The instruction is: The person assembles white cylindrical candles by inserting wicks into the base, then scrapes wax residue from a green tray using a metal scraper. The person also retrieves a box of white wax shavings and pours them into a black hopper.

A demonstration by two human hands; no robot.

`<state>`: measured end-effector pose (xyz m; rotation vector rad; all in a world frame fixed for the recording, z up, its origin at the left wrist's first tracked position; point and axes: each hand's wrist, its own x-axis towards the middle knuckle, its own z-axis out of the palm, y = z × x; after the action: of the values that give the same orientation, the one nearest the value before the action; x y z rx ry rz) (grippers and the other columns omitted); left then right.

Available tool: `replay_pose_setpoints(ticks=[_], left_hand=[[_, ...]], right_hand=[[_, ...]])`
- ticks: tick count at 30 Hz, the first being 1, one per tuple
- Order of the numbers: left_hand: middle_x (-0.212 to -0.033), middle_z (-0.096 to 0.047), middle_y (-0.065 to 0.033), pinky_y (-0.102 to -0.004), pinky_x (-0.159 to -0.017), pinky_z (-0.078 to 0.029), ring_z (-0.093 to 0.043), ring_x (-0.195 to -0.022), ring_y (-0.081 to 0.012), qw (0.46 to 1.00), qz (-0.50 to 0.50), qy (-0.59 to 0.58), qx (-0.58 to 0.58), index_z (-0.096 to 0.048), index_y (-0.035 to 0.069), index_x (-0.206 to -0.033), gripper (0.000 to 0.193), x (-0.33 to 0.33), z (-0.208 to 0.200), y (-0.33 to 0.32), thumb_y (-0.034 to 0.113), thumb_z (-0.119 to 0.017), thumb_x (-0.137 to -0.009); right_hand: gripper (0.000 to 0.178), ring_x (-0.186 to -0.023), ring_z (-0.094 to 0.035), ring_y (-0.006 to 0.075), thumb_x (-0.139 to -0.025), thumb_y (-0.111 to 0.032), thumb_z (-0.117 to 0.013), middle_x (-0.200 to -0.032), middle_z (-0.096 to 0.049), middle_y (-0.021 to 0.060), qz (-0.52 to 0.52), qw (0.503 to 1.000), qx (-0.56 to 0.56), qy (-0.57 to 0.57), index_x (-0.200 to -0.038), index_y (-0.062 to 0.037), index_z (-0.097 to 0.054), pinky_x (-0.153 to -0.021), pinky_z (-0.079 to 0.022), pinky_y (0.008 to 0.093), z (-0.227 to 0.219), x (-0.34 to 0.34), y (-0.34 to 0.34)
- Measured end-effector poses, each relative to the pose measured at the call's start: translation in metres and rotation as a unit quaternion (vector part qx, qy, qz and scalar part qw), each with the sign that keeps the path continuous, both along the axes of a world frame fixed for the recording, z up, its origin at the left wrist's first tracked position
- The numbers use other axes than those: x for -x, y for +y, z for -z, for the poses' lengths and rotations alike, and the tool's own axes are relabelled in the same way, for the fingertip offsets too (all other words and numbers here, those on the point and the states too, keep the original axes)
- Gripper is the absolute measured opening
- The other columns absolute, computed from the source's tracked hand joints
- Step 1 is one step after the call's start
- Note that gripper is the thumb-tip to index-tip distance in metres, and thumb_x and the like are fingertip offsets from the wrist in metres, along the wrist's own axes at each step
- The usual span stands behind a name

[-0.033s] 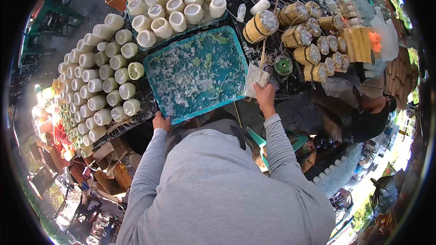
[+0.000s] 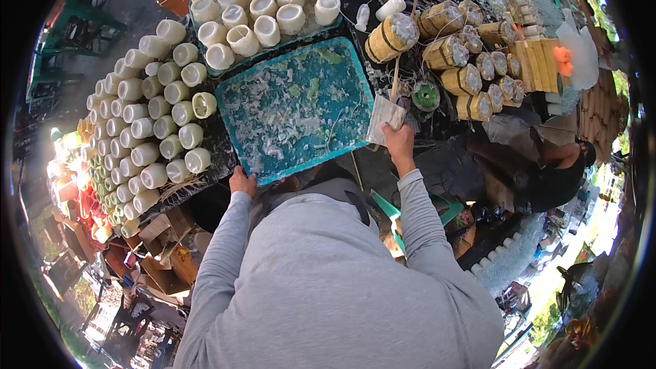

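Observation:
A shallow turquoise tray lies in front of me, its bottom strewn with whitish and pale green flakes and scraps. At its near left corner, my left hand is closed on the rim with the fingers curled. Beside the tray's near right corner, my right hand grips a flat, pale, worn wooden block by its lower end. The block stands tilted close to the tray's right edge. Part of the right fingers is hidden behind it.
Rows of cream waxy cups crowd the left, with more in a second tray behind. Yellowish banded cylinders and a green spool-like disc lie right. A dark-clothed person is farther right. A green chair stands near my right arm.

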<state>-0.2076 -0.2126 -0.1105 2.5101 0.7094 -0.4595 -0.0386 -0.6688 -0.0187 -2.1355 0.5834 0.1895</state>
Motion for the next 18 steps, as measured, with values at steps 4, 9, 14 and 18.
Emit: replay_pose_setpoints(ticks=[4, 9, 14, 18], left_hand=[[-0.103, -0.071, -0.0238, -0.0524, -0.088, -0.053, -0.068, -0.102, -0.0448, 0.998, 0.014, 0.047, 0.031, -0.059, 0.000, -0.107, 0.036, -0.017, -0.010, -0.003, 0.019, -0.078, -0.084], [-0.103, -0.070, -0.0243, -0.0529, -0.088, -0.053, -0.068, -0.101, -0.0448, 0.997, 0.042, 0.062, 0.024, -0.057, 0.000, -0.104, 0.035, -0.042, -0.011, -0.010, 0.018, -0.079, -0.083], [-0.095, -0.070, -0.0217, -0.0519, -0.084, -0.053, -0.069, -0.094, -0.0424, 0.997, 0.048, 0.067, 0.010, -0.057, 0.000, -0.099, 0.035, -0.044, 0.000, -0.003, 0.020, -0.081, -0.081], [-0.105, -0.070, -0.0240, -0.0512, -0.090, -0.054, -0.068, -0.102, -0.0436, 0.995, 0.056, 0.084, -0.002, -0.055, -0.001, -0.107, 0.043, -0.046, 0.000, -0.003, 0.020, -0.081, -0.081]], right_hand=[[0.035, -0.096, -0.073, 0.0453, -0.087, -0.024, -0.075, -0.099, -0.074, 0.0298, -0.082, 0.980, 0.180, 0.003, -0.098, 0.0086, -0.070, -0.083, -0.057, 0.0503, 0.010, -0.018, -0.001], [0.023, -0.092, -0.075, 0.0419, -0.089, -0.021, -0.069, -0.098, -0.075, 0.0255, -0.135, 0.928, 0.339, 0.073, -0.101, -0.0010, -0.069, -0.081, -0.060, 0.0491, 0.004, -0.063, 0.053], [0.026, -0.093, -0.075, 0.0410, -0.090, -0.017, -0.068, -0.096, -0.075, 0.0242, -0.244, 0.923, 0.287, 0.080, -0.111, -0.0020, -0.066, -0.083, -0.060, 0.0514, 0.003, -0.056, 0.119], [0.036, -0.098, -0.072, 0.0459, -0.087, -0.014, -0.074, -0.102, -0.073, 0.0301, -0.186, 0.971, 0.143, -0.038, -0.119, 0.0012, -0.067, -0.085, -0.058, 0.0510, 0.006, -0.045, 0.088]])
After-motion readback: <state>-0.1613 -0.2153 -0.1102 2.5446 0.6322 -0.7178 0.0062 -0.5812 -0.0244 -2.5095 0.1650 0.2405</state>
